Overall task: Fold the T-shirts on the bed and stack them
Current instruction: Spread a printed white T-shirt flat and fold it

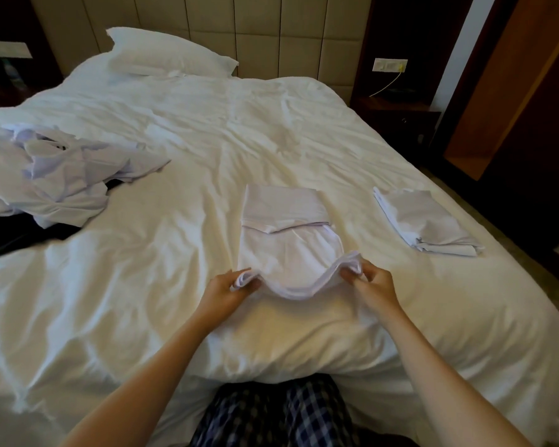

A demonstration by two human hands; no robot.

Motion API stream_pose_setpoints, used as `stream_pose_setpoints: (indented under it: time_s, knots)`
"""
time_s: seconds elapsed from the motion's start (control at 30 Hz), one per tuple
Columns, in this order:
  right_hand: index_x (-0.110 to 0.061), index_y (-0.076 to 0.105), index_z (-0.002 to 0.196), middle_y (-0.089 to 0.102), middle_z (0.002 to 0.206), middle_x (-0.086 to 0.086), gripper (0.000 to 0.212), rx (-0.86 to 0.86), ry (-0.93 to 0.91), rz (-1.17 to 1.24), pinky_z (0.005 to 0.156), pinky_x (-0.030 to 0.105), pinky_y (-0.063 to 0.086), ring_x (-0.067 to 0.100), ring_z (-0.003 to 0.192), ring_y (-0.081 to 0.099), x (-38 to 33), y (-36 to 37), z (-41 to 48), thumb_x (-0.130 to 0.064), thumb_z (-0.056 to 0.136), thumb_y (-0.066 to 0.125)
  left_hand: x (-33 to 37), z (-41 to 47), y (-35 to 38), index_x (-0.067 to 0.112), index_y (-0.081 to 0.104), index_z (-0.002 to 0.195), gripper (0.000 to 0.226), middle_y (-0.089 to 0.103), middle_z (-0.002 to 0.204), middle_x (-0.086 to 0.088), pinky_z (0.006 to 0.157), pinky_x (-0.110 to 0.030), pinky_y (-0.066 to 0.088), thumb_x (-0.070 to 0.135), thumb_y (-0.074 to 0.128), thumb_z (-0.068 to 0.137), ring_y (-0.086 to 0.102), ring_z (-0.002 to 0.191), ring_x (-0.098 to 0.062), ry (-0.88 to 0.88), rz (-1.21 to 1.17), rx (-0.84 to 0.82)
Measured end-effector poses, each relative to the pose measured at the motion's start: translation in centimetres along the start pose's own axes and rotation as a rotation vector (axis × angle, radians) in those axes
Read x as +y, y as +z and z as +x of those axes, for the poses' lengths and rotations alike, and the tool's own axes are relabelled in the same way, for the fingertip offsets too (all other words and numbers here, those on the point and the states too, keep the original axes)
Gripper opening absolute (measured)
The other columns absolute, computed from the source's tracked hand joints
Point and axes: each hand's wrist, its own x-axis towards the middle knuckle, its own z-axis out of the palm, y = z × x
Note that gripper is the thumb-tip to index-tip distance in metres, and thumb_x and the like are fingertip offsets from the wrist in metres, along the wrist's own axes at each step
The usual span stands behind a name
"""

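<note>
A white T-shirt (288, 233), folded into a long narrow strip, lies in the middle of the bed (207, 140). My left hand (229, 293) pinches its near left corner and my right hand (368, 285) pinches its near right corner. That near edge is lifted off the bed and sags between my hands. To the right lies a folded white T-shirt (423, 221), flat on the bed. At the left edge a loose pile of unfolded white shirts (55, 175) lies over a dark garment (17, 232).
A white pillow (168, 54) lies at the padded headboard. A dark nightstand (397, 119) with a wall socket and cable stands to the right of the bed. My checked trousers (278, 414) press against the bed's near edge.
</note>
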Motion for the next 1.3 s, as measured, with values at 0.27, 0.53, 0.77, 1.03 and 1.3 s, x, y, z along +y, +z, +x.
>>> stream_pose_setpoints:
  time_s: [0.27, 0.53, 0.77, 1.03, 1.3]
  knots:
    - [-0.015, 0.031, 0.057, 0.034, 0.055, -0.001, 0.045, 0.174, 0.077, -0.223, 0.05, 0.028, 0.023, 0.015, 0.055, 0.032, 0.5, 2.3, 2.9, -0.026, 0.086, 0.065, 0.1, 3.6, 1.1, -0.001, 0.067, 0.082, 0.057, 0.059, 0.066, -0.012, 0.06, -0.033, 0.039, 0.055, 0.058, 0.079, 0.055, 0.066, -0.028, -0.339, -0.03, 0.093]
    - [-0.013, 0.033, 0.058, 0.044, 0.062, 0.002, 0.044, 0.204, 0.173, -0.512, 0.051, 0.03, 0.026, 0.027, 0.068, 0.044, 1.0, 3.3, 4.4, -0.033, 0.088, 0.058, -0.1, 5.5, 1.6, 0.007, 0.063, 0.086, 0.037, 0.053, 0.076, -0.004, 0.067, -0.029, 0.033, 0.04, 0.048, 0.094, 0.048, 0.078, -0.025, -0.395, 0.319, 0.075]
    - [-0.007, 0.048, 0.116, 0.055, 0.118, 0.013, 0.058, 0.227, 0.275, -0.556, 0.083, 0.035, 0.042, 0.033, 0.107, 0.055, 0.6, 3.1, 5.9, -0.044, 0.077, 0.069, 0.6, 6.4, 1.0, 0.009, 0.044, 0.117, 0.042, 0.057, 0.108, -0.01, 0.073, -0.031, 0.038, 0.033, 0.057, 0.085, 0.054, 0.099, -0.031, -0.381, 0.393, 0.147]
    - [-0.009, 0.039, 0.132, 0.045, 0.135, 0.01, 0.066, 0.096, 0.239, -0.286, 0.083, 0.027, 0.038, 0.027, 0.12, 0.048, -2.8, 3.3, 13.1, -0.039, 0.081, 0.068, 2.5, 13.2, -1.8, 0.006, 0.035, 0.136, 0.06, 0.048, 0.133, -0.013, 0.082, -0.028, 0.034, 0.036, 0.056, 0.088, 0.048, 0.119, -0.029, -0.354, 0.235, 0.127]
    - [-0.006, 0.041, 0.135, 0.049, 0.13, 0.009, 0.068, 0.042, 0.309, -0.127, 0.096, 0.032, 0.044, 0.024, 0.118, 0.052, -1.5, 5.3, 19.0, -0.035, 0.081, 0.07, 1.3, 20.3, -0.4, 0.006, 0.029, 0.142, 0.065, 0.046, 0.138, -0.013, 0.089, -0.027, 0.036, 0.033, 0.058, 0.09, 0.047, 0.122, -0.028, -0.399, 0.037, 0.041]
